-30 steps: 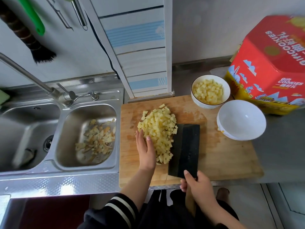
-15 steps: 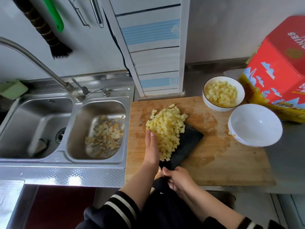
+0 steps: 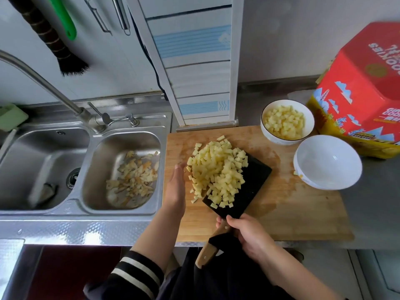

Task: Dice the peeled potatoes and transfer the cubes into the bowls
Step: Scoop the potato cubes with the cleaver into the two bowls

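Gripping the cleaver, right hand fingers wrap its handle; the left hand, fingers straight, banks potato cubes onto the blade. At two o'clock, one bowl is filled; the empty bowl waits.

The red hexagonal cardboard cookie box is cut off by the right edge. The black rectangular cleaver blade is partly hidden under pale yellow potato cubes.

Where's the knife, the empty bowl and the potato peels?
Knife point(image 3: 249, 187): head view, on the dark blade.
Empty bowl point(image 3: 328, 162): head view, on its white inside.
Peels point(image 3: 134, 175): head view, middle of the heap in the sink.
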Motion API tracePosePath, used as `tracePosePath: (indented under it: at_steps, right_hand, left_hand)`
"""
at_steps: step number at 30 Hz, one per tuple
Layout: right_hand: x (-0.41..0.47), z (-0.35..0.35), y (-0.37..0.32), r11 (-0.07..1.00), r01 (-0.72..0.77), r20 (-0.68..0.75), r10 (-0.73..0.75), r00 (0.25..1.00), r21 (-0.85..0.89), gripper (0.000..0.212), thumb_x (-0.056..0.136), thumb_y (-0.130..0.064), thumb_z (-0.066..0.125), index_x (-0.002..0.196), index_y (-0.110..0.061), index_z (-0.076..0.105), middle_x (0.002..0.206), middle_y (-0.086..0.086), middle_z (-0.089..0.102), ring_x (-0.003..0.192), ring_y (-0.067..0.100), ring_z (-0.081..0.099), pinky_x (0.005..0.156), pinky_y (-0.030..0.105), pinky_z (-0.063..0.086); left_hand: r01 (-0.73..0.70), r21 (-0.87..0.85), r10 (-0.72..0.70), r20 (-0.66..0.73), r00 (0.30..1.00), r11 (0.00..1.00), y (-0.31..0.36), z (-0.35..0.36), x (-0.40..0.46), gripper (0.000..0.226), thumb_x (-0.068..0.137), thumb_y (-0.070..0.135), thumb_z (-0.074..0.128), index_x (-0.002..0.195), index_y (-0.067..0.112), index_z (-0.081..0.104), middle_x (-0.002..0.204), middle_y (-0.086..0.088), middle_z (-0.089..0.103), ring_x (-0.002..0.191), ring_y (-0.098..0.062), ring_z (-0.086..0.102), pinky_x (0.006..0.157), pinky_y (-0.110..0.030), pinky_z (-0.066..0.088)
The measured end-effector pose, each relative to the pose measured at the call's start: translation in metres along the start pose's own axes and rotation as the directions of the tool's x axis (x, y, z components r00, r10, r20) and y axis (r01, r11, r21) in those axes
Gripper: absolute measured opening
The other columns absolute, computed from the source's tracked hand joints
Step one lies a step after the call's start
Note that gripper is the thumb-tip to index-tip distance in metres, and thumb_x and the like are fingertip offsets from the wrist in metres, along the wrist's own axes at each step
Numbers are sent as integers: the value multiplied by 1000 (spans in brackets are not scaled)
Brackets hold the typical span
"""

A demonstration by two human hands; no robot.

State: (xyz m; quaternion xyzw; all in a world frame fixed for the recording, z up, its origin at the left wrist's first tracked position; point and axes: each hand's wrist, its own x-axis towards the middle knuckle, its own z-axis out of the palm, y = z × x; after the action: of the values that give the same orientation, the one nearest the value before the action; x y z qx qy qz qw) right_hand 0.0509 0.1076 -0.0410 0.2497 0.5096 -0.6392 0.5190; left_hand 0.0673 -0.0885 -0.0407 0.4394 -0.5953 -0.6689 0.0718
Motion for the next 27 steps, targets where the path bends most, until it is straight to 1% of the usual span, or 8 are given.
tracePosePath:
  at_steps: [3,6,9,11,16,18,21,27]
  right_hand:
    - [-9,-2,-6,999,34,-18,-34,999,-8,7,95,3,54,101,4,58,100,26,70,93,34,71,83,46,56]
    - [-13,-4,-10,994,86,-14,-87,996,-63,15,94,2,54,107,5,61,95,24,72,86,31,71,82,45,56]
    - [-16,-5,-16,987,124,-32,-127,991,-101,13,95,0,55,105,5,62,91,22,72,85,31,70,93,50,52]
    - [-17,-5,-20,983,143,-41,-148,988,-115,13,95,0,54,105,6,60,91,22,73,85,31,71,92,49,53]
    - [-24,-6,-39,981,173,-16,-175,984,-87,10,94,2,54,102,2,61,97,24,72,88,31,70,83,45,57]
    - [-27,-6,-47,976,193,14,-192,981,-97,13,94,3,54,105,4,60,98,26,71,86,30,70,76,41,58]
    - [-35,-10,-58,972,201,60,-195,979,-124,18,94,3,53,111,4,59,101,26,70,87,31,70,67,34,57]
    - [-55,-25,-76,981,169,111,-158,981,-97,42,93,3,54,131,16,41,102,30,68,88,35,70,73,39,60]
  left_hand:
    - [-22,28,23,-24,999,999,2,3,-4,38,103,51,25,124,37,53,141,4,49,133,-17,40,103,-34,30]
    - [-55,48,58,-66,996,997,10,9,-11,42,105,43,27,132,26,54,137,4,50,126,-17,43,99,-33,33]
    - [-138,58,144,-112,983,989,19,14,-17,39,106,34,30,132,19,54,129,4,54,118,-13,49,85,-19,37]
    - [-186,86,197,-136,971,979,23,15,-18,35,106,30,31,127,18,57,125,6,55,114,-9,49,75,-12,35]
    - [-298,145,317,-124,940,943,28,18,-15,30,106,28,35,122,20,59,126,11,54,124,-11,46,100,-28,36]
    - [-346,171,365,-99,926,923,30,22,-15,28,106,28,36,120,23,59,134,8,51,129,-11,43,107,-32,34]
    - [-392,210,412,-57,910,896,37,30,-16,27,105,26,36,123,23,56,143,4,45,131,-9,40,105,-28,33]
    - [-455,205,456,47,889,867,46,48,-21,27,104,30,36,125,27,54,143,10,43,135,-11,38,110,-33,32]
